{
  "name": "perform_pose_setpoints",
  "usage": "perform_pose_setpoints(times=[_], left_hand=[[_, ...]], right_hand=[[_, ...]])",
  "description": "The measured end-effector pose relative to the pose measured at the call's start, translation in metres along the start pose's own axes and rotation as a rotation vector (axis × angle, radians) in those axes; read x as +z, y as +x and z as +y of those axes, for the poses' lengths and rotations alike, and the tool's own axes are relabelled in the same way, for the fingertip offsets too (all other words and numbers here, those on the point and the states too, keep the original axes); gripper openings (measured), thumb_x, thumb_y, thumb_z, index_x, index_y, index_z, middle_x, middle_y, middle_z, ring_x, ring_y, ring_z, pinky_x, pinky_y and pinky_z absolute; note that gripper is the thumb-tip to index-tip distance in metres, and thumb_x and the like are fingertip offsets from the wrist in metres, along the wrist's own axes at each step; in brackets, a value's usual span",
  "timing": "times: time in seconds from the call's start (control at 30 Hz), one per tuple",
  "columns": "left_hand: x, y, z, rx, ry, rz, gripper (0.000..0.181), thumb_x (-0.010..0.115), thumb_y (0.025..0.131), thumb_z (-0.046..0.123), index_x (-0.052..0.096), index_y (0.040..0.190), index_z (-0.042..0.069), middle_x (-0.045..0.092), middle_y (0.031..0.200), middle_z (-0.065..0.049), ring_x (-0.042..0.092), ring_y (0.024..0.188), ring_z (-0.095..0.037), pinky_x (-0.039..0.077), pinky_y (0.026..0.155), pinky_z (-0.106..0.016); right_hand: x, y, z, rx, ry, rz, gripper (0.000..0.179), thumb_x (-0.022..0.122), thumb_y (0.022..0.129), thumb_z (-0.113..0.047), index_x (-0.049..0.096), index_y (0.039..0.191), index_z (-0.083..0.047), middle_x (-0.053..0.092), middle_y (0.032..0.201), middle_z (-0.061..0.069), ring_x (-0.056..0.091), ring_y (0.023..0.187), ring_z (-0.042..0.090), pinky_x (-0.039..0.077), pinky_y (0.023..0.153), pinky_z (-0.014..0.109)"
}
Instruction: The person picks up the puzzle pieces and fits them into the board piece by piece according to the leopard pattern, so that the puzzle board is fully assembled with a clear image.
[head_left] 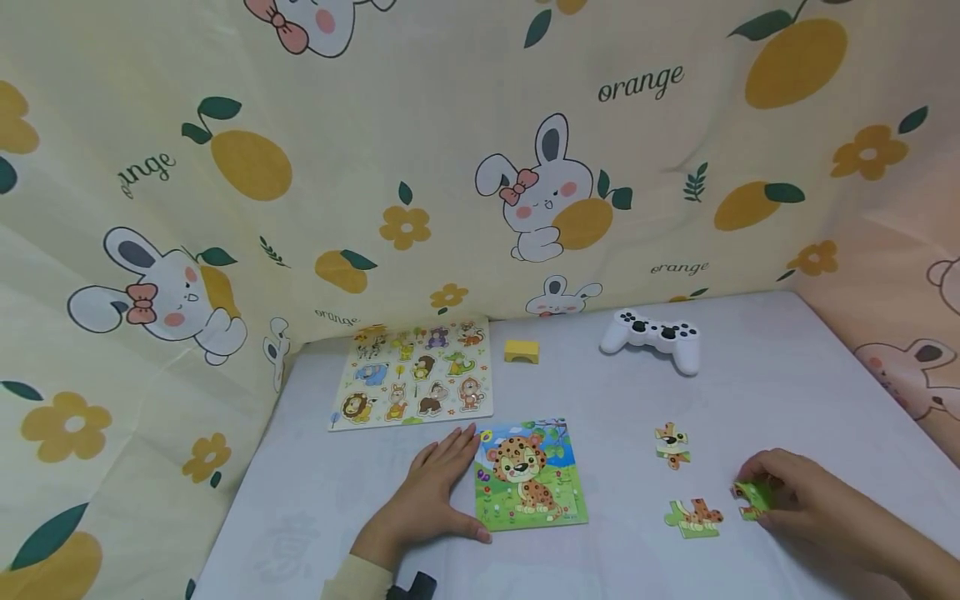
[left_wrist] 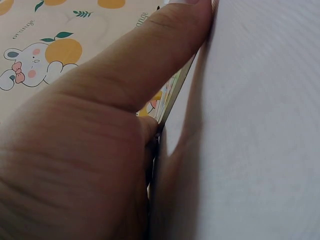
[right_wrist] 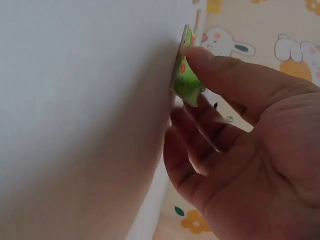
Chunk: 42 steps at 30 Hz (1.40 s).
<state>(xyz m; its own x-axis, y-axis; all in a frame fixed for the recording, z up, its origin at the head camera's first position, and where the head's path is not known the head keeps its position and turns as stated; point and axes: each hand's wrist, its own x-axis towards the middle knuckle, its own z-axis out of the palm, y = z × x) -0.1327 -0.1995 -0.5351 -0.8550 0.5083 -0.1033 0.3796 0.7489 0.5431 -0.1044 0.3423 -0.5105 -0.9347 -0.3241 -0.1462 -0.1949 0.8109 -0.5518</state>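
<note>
A square leopard picture board (head_left: 531, 479) lies at the middle of the table. My left hand (head_left: 427, 496) rests at its left side, thumb and fingers spread, with fingertips right at the board's edge. In the left wrist view the thumb (left_wrist: 150, 55) hides most of what is beyond it. To the right, my right hand (head_left: 802, 496) pinches a green jigsaw piece (head_left: 754, 498) between thumb and fingers; the same piece shows in the right wrist view, tilted (right_wrist: 188, 80). Left of it lie a jigsaw piece with leopard spots (head_left: 696, 518) and, farther back, a piece with part of a face (head_left: 672, 446).
At the back left lies an animal picture board (head_left: 412, 375). A yellow arched block (head_left: 522, 351) stands beside it, and a white game controller (head_left: 651, 337) lies at the back right. A printed cloth (head_left: 450, 150) hangs behind the white-covered table (head_left: 300, 508).
</note>
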Motion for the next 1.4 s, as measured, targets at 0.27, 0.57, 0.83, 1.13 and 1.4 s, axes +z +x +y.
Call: perform_pose_setpoints(times=[0.27, 0.57, 0.83, 1.13, 1.4], left_hand=[[0.001, 0.000, -0.001, -0.003, 0.012, -0.001, 0.144, 0.085, 0.062, 0.086, 0.028, 0.174, 0.015, 0.010, 0.181, 0.008, 0.005, 0.166, -0.019, 0.003, 0.130, -0.056], [0.002, 0.000, -0.003, 0.001, 0.007, 0.003, 0.145, 0.085, 0.062, 0.087, 0.028, 0.174, 0.015, 0.010, 0.181, 0.008, 0.005, 0.166, -0.019, 0.003, 0.130, -0.056], [0.004, 0.001, -0.005, 0.003, 0.009, 0.005, 0.145, 0.083, 0.062, 0.088, 0.028, 0.174, 0.016, 0.010, 0.181, 0.009, 0.005, 0.166, -0.018, 0.003, 0.130, -0.056], [0.001, 0.001, -0.002, 0.003, -0.002, 0.006, 0.145, 0.086, 0.062, 0.085, 0.028, 0.174, 0.015, 0.011, 0.181, 0.007, 0.006, 0.166, -0.019, 0.002, 0.130, -0.056], [0.001, 0.001, -0.003, 0.010, 0.009, 0.010, 0.145, 0.087, 0.062, 0.084, 0.028, 0.174, 0.015, 0.012, 0.181, 0.007, 0.006, 0.166, -0.019, 0.004, 0.130, -0.056]], right_hand=[[0.003, -0.002, -0.019, -0.060, 0.046, 0.270, 0.034, 0.087, 0.090, -0.002, 0.071, 0.118, -0.012, 0.058, 0.089, -0.011, 0.052, 0.077, 0.004, 0.048, 0.063, 0.023], [0.013, 0.017, -0.058, -0.139, 0.177, 0.314, 0.023, 0.085, 0.094, -0.007, 0.078, 0.115, -0.015, 0.065, 0.089, -0.016, 0.057, 0.076, 0.007, 0.050, 0.062, 0.024], [0.034, 0.036, -0.093, -0.212, 0.316, 0.176, 0.021, 0.077, 0.102, -0.008, 0.079, 0.122, -0.012, 0.072, 0.105, -0.010, 0.064, 0.086, 0.008, 0.058, 0.071, 0.025], [0.061, 0.060, -0.121, -0.276, 0.416, 0.137, 0.017, 0.079, 0.101, -0.008, 0.078, 0.117, -0.011, 0.072, 0.101, -0.010, 0.065, 0.087, 0.010, 0.058, 0.072, 0.027], [0.081, 0.079, -0.141, -0.360, 0.440, 0.077, 0.016, 0.074, 0.104, -0.004, 0.078, 0.117, -0.011, 0.074, 0.107, -0.010, 0.067, 0.092, 0.007, 0.060, 0.079, 0.027]])
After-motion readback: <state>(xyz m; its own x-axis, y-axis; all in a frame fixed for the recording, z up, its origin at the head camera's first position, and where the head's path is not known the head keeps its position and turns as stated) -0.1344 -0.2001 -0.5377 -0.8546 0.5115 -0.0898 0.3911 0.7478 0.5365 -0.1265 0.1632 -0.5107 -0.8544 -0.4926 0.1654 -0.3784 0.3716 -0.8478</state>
